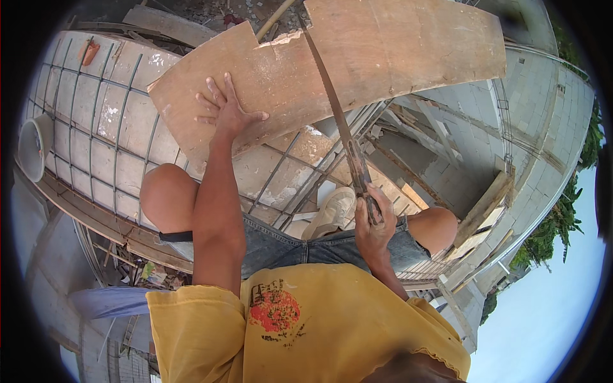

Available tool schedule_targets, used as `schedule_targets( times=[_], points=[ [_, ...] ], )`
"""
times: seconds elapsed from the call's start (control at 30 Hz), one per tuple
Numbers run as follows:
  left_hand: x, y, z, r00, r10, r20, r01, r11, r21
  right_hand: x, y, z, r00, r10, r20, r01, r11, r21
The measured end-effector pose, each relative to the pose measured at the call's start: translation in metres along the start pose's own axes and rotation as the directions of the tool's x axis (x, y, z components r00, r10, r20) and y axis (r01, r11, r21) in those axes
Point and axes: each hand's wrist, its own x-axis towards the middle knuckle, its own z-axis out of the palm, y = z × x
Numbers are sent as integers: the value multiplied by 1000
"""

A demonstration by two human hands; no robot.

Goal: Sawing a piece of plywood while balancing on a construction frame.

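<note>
My left hand [227,112] lies on a curved plywood sheet [415,45], fingers spread, near its left end. My right hand [373,217] grips the dark, worn handle of a handsaw [335,99]. The saw's long blade runs up across the sheet, its far part at the edge of a rough notch in the sheet's far edge. Below the sheet are steel rebar grids [115,134] over pale boards, between and around my bent knees, and my shoe [329,214] shows under the saw handle.
A grey bucket [35,147] sits at the far left. An opening [431,153] with timbers and debris lies to the right, beside grey block walls [549,121] and loose boards [485,204]. Wood scraps lie beyond the sheet and at lower left. Trees and sky show at the right rim.
</note>
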Motion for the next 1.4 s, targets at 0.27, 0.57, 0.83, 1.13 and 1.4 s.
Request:
schedule_targets(
  times=[0.27,0.57,0.83,1.13,1.4],
  points=[
    [2,7,4,1000,-10,27,10,1000,-5,210,5,99,999,-49,10,49,996,69],
    [2,-3,-6,998,44,-41,-42,999,33,16,1,-8,999,50,-9,-50,999,15],
    [-5,-15,5,998,53,-29,-54,997,-49,183,1,101,996,-34,79,25,993,111],
    [-4,-11,-4,999,26,-31,-27,1000,-12,152,-2,74,999,16,40,-19,998,64],
    [9,0,-6,999,18,-40,-19,999,-34,57,10,24,998,-45,53,46,999,-23]
  ],
)
